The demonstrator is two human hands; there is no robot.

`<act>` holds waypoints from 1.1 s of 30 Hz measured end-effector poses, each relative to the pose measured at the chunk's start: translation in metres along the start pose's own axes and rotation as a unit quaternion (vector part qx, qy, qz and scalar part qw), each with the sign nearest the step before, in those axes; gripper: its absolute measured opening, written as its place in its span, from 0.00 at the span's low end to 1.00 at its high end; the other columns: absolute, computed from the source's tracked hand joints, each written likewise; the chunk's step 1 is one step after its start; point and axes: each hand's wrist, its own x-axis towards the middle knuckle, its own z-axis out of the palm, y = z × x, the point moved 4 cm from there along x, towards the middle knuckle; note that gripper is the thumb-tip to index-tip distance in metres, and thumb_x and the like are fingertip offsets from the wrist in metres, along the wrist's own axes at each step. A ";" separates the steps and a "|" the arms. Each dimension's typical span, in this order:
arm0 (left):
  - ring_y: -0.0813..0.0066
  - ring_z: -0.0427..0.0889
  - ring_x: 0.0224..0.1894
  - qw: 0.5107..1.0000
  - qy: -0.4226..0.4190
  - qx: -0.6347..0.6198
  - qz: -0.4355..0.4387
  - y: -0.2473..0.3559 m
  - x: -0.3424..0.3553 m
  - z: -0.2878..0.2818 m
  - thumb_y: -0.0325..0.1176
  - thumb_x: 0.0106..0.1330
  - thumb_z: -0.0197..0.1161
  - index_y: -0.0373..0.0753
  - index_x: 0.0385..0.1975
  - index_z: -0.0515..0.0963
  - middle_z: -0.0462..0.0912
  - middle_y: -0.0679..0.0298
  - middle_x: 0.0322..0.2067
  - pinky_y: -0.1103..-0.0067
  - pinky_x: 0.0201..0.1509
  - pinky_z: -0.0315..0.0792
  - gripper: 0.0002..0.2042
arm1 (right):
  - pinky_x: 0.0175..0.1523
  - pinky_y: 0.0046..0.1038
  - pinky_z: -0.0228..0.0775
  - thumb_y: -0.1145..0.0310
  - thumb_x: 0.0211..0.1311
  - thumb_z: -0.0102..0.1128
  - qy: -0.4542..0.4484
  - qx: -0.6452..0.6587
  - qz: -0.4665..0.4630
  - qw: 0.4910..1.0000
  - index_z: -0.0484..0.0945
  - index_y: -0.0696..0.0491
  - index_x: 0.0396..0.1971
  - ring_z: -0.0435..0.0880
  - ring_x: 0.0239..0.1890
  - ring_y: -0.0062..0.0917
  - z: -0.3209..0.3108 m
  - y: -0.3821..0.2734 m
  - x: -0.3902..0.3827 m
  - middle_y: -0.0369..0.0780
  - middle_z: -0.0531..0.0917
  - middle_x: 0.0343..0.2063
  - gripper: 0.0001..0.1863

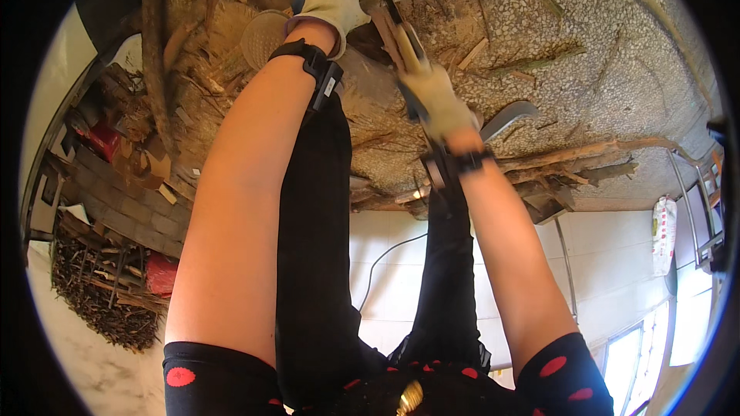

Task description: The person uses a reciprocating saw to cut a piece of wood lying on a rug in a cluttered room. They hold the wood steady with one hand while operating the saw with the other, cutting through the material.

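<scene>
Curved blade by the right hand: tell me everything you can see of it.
The curved blade is grey and looks like metal, slightly shiny, bending rightward into a hook at its far end. It seems to lie on the speckled floor, to the right of the right hand. Its near end disappears behind the wrist, so any handle is hidden. I see no grip on it.

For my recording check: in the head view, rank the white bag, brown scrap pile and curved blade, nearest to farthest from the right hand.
1. Curved blade, just right of the right hand.
2. White bag, far right.
3. Brown scrap pile, lower left.
</scene>
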 end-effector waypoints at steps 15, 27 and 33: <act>0.56 0.77 0.51 0.998 -0.040 0.040 0.000 -0.009 0.006 -0.012 0.57 0.53 0.65 0.38 0.60 0.64 0.75 0.52 0.52 0.66 0.50 0.76 0.39 | 0.31 0.32 0.74 0.56 0.49 0.68 0.003 0.112 0.064 0.992 0.78 0.61 0.40 0.82 0.25 0.30 0.003 -0.015 0.052 0.45 0.83 0.26 0.25; 0.60 0.82 0.43 0.994 -0.085 0.042 -0.047 -0.001 0.001 -0.023 0.58 0.54 0.64 0.36 0.51 0.70 0.81 0.53 0.43 0.69 0.45 0.78 0.34 | 0.37 0.36 0.74 0.56 0.47 0.67 0.004 0.098 -0.020 0.995 0.77 0.59 0.39 0.83 0.32 0.36 0.007 -0.013 -0.031 0.48 0.82 0.28 0.24; 0.60 0.82 0.42 0.996 -0.081 0.041 -0.027 -0.001 0.001 -0.023 0.57 0.55 0.63 0.37 0.51 0.73 0.81 0.53 0.42 0.69 0.46 0.76 0.32 | 0.38 0.36 0.74 0.55 0.50 0.65 0.059 0.078 0.043 0.994 0.77 0.58 0.37 0.83 0.34 0.39 0.010 0.046 -0.093 0.51 0.82 0.33 0.21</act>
